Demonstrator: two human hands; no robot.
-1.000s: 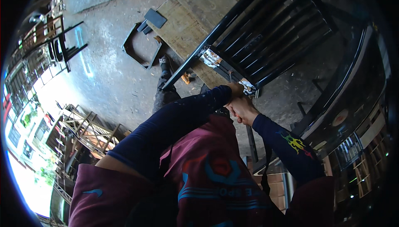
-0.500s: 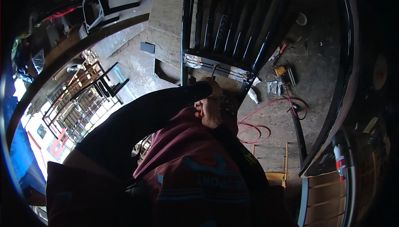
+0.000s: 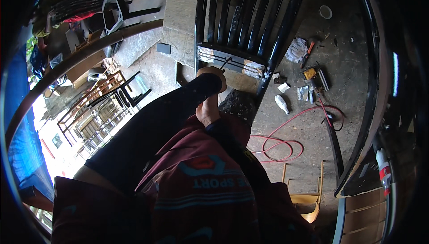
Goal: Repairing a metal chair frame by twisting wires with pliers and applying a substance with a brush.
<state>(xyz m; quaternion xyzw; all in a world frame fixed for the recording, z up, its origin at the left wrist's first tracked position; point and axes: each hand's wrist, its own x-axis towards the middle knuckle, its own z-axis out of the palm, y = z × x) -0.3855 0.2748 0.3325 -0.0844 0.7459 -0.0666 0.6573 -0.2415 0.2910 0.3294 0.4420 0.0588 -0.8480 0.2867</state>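
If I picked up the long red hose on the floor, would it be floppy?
The red hose is probably floppy, because it lies in curvy loops. It looks thin, so may feel light. It might tangle, since it crosses itself.

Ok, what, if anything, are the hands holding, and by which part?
Apparently a thin-shafted tool, gripped toward the end nearest the body; the hands hide the grip itself.

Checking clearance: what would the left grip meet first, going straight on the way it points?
The left grip would probably meet the slatted frame's dark crossbar first, following the thin shaft just ahead; depth is unclear.
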